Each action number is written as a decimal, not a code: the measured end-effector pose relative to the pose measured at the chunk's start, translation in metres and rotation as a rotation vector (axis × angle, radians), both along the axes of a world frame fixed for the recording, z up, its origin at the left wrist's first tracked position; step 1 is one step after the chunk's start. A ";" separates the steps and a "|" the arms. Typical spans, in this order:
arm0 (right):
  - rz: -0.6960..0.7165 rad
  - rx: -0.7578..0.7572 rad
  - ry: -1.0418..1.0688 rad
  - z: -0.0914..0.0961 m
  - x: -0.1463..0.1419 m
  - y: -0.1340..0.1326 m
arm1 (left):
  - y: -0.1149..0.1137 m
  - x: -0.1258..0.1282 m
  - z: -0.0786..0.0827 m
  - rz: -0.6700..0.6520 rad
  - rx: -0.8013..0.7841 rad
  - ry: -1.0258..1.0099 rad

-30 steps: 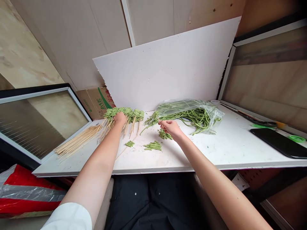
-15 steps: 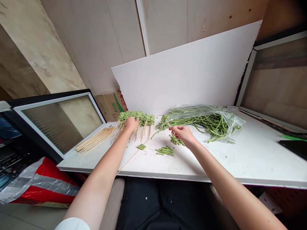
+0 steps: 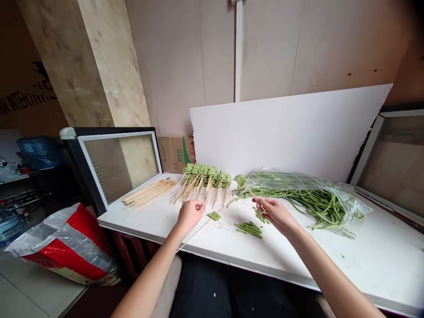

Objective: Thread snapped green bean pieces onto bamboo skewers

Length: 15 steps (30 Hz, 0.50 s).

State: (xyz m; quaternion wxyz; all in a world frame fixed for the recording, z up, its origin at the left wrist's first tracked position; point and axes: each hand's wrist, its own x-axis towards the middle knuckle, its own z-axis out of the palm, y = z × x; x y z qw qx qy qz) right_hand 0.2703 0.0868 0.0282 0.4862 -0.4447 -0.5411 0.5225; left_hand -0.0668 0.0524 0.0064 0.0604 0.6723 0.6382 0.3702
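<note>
My right hand [image 3: 273,213] is closed around the stick end of a bean skewer [image 3: 240,180]; its cut green pieces point away to the upper left. Whether more than one stick is in the grip, I cannot tell. My left hand [image 3: 191,215] hovers in front of the pile of finished bean skewers [image 3: 202,174], fingers curled in; no item shows in them. Just right of it, a short row of cut bean pieces [image 3: 213,215] sits on a lone bamboo stick [image 3: 195,233]. Loose cut long beans [image 3: 249,229] lie nearer me, with more pieces [image 3: 261,216] partly behind my right hand.
Bare bamboo sticks [image 3: 149,194] lie on the left of the white table [image 3: 298,260]. Whole long beans [image 3: 311,201] spill from a clear plastic bag [image 3: 351,203] on the right. A framed glass panel [image 3: 122,165] and a carton [image 3: 177,153] stand at the back left.
My left hand has drawn back toward me, off the pile of bean skewers. My right hand still holds its bean skewer. The camera view has tilted up and turned left.
</note>
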 end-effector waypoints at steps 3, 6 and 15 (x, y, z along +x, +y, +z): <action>-0.015 -0.001 -0.001 0.002 -0.004 -0.002 | -0.006 0.001 -0.009 -0.009 -0.023 -0.018; -0.044 0.006 -0.008 0.003 -0.007 -0.003 | -0.006 0.007 -0.009 -0.003 -0.084 0.005; -0.044 0.040 -0.019 0.012 0.000 -0.009 | 0.056 0.072 0.023 0.087 -0.146 0.306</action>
